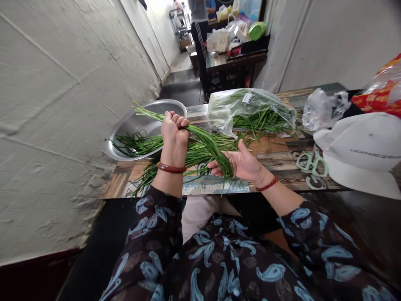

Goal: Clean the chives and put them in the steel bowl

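- 1 bunch of long, thin green stalks (208, 140), held up above the table's near edge, slanting from pale ends at upper left to dark green tips at lower right;
- left hand (174, 129): fist clenched around the bunch toward its pale ends; 1 smooth reddish-brown bangle (171, 168) on the wrist;
- right hand (241, 164): spread, palm up, thumb apart, dark tips lying across its fingers; 1 dark red beaded bracelet (267, 184);
- 1 loose pile of green stalks (197, 152) under the bunch, on 1 long wood-plank-patterned table (275, 161);
- 1 wide silvery metal bowl (138, 123) at left, more stalks inside; stalk count can't be told;
- 1 clear plastic bag (219, 113) behind the pile, green stalks inside and at its mouth;
- right side: 1 pair of scissors with pale green handles (312, 164); 1 white cap (366, 146) just beside; 1 crumpled clear bag (322, 109) behind; 1 red-and-yellow package (380, 96) at the frame edge;
- background: 1 standing person in dark striped trousers (200, 42), near 1 second, cluttered table (219, 62)
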### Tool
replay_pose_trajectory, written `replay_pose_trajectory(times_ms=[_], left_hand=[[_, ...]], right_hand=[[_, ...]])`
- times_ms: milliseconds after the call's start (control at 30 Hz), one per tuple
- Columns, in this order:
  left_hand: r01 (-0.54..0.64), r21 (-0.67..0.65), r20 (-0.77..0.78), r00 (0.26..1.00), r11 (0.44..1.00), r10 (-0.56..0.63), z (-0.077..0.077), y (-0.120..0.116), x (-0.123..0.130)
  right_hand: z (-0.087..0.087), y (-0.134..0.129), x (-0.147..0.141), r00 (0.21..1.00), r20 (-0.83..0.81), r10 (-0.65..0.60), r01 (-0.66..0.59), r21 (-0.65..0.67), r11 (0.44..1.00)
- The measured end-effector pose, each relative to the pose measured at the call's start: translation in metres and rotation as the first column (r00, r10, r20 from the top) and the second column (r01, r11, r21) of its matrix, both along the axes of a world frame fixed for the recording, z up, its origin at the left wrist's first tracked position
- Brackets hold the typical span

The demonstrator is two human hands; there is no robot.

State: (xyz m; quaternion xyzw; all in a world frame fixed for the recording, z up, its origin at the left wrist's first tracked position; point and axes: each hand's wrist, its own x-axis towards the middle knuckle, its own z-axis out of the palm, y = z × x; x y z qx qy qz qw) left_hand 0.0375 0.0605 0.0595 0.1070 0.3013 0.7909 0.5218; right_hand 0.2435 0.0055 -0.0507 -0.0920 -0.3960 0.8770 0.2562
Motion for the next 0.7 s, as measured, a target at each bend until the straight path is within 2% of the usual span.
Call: replay_pose_trajectory(times_ms=[100,200,267,333,433,533,633,700], left_hand=[[-0.03,-0.021,-0.004,1.0,0.999,0.03,-0.003,0.002,-0.006],[-0.052,-0.023,-0.012,0.999,0.998,0.051,-0.002,0.003,-0.01],[-0.058,-0.014,-0.014,0.998,0.998,0.058,-0.001,0.003,-0.013],[-0.07,-0.005,-0.02,0.997,0.998,0.069,0.001,0.003,-0.016],[-0.08,0.002,-0.034,0.996,0.997,0.08,0.002,0.003,-0.019],[-0.076,0.003,-0.036,0.996,0.997,0.077,0.001,0.003,-0.019],[-0.071,-0.005,-0.046,0.996,0.997,0.071,-0.002,0.003,-0.016],[-0.064,-0.008,-0.06,0.996,0.998,0.064,-0.004,0.001,-0.013]], right_hand=[[-0.001,-0.005,0.007,0.998,0.056,0.036,-0.036,-0.01,0.999],[-0.002,-0.006,0.011,0.979,0.204,0.005,-0.015,0.047,0.999],[-0.003,-0.005,0.015,0.941,0.331,-0.066,0.014,0.158,0.987],[-0.005,-0.003,0.02,0.888,0.438,-0.137,-0.012,0.32,0.947],[-0.008,0.004,0.031,0.812,0.526,-0.253,-0.118,0.573,0.811],[-0.008,0.01,0.039,0.711,0.51,-0.484,-0.16,0.788,0.595],[-0.007,0.011,0.041,0.525,0.43,-0.734,-0.24,0.903,0.357],[-0.005,0.01,0.039,0.375,0.394,-0.839,-0.352,0.898,0.264]])
